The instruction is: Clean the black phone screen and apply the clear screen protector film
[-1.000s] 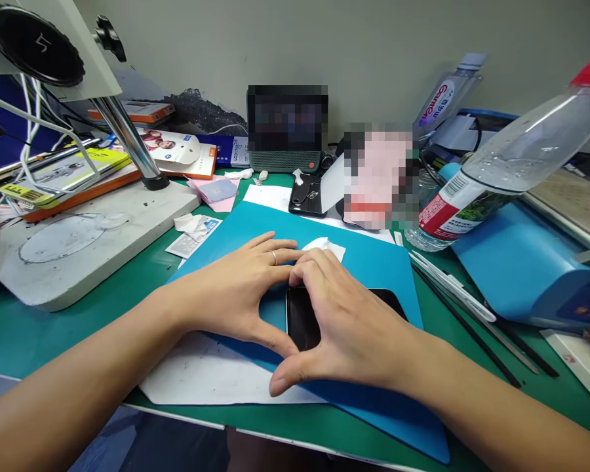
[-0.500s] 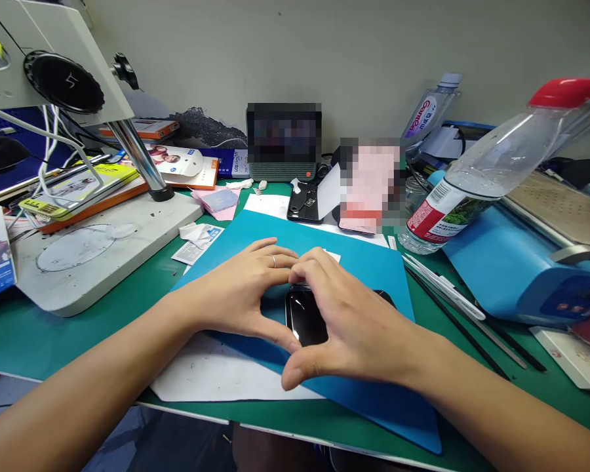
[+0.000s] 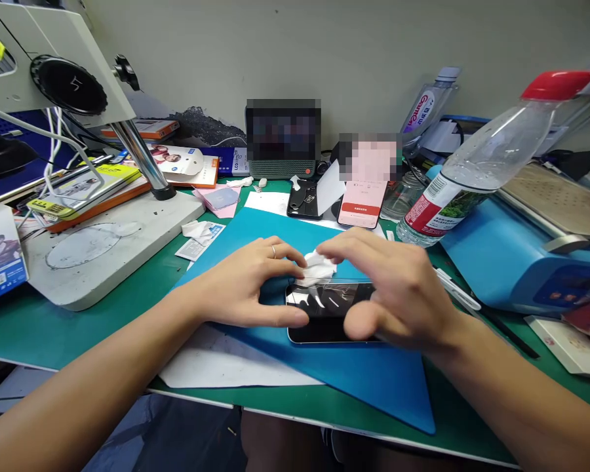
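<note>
A phone (image 3: 327, 328) with a glossy black screen lies sideways on the blue mat (image 3: 373, 387), light streaks showing on its glass. My left hand (image 3: 258, 282), a ring on one finger, rests at the phone's left end. Its thumb reaches onto the near left part of the screen, and its fingertips are by a crumpled white tissue (image 3: 319, 269) beyond the far edge. Over the right part of the phone is my right hand (image 3: 406, 288), fingers extended and thumb apart, hiding that end. Whether its thumb touches the glass I cannot tell.
A microscope stand (image 3: 128, 262) occupies the left. Behind the mat are a phone with a pink screen (image 3: 358, 213), a black phone-like part (image 3: 303, 198) and a small display (image 3: 282, 134). At right stand a red-capped bottle (image 3: 472, 170) and a blue machine (image 3: 501, 262).
My right hand has moved right and apart from my left, uncovering more of the phone and the white tissue. My left hand has stayed nearly in place, its thumb now straighter.
</note>
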`<action>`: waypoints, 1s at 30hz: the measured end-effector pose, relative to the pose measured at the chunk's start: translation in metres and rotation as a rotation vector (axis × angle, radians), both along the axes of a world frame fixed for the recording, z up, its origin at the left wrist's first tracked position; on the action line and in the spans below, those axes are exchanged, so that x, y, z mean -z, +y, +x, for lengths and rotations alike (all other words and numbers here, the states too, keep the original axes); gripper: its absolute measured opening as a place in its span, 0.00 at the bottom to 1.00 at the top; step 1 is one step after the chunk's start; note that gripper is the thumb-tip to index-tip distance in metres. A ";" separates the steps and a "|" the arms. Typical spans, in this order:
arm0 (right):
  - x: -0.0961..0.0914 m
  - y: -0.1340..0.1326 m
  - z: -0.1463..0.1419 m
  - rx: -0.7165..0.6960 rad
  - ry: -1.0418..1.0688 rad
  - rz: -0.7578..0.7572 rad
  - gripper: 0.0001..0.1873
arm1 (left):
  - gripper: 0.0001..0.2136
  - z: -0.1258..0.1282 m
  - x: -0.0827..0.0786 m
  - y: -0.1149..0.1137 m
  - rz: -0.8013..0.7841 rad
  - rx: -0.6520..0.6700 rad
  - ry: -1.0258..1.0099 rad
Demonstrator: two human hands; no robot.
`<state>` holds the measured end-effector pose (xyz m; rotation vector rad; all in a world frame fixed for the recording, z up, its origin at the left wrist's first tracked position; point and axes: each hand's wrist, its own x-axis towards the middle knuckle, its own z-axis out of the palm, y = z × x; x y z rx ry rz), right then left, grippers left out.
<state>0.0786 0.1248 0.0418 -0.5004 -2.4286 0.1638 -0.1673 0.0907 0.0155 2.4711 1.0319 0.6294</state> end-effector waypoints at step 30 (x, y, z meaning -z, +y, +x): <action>0.026 0.057 0.020 0.292 0.203 -0.479 0.06 | 0.32 -0.056 0.011 0.032 -0.247 -0.687 -0.265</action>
